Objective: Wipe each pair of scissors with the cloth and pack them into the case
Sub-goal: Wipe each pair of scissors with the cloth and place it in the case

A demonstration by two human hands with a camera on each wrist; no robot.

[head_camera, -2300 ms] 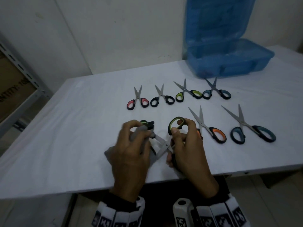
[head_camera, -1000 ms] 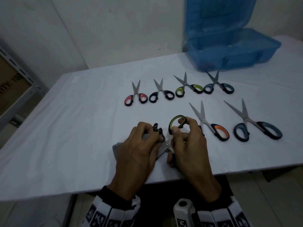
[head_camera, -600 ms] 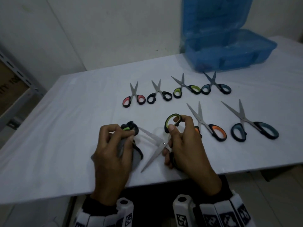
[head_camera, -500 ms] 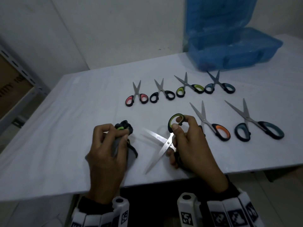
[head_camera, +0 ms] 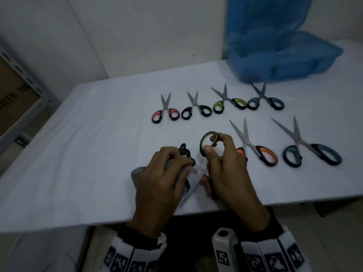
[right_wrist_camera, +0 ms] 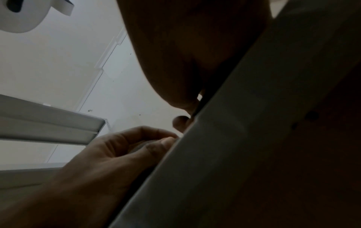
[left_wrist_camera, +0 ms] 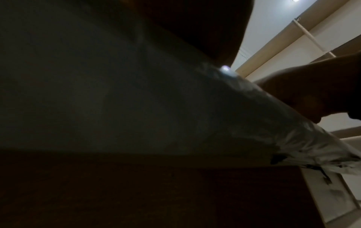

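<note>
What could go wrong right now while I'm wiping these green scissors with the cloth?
The green scissors are spread open, and your left hand wraps the grey cloth right at the blades, so a slip could nick a finger. One bare blade tip points toward the table edge and your body. Your right hand sits close to the orange scissors and might nudge them.

White table (head_camera: pixel 78 154); translucent blue case (head_camera: pixel 284 61) at its far right. Scissors near case: pink/blk (head_camera: pixel 166 112), all-blk (head_camera: pixel 196 108), lime/blk (head_camera: pixel 228 102), teal/blk (head_camera: pixel 265 101). Grey cloth (head_camera: pixel 137 173); wrist bands (head_camera: pixel 275 256) blk-&-white checked.
</note>
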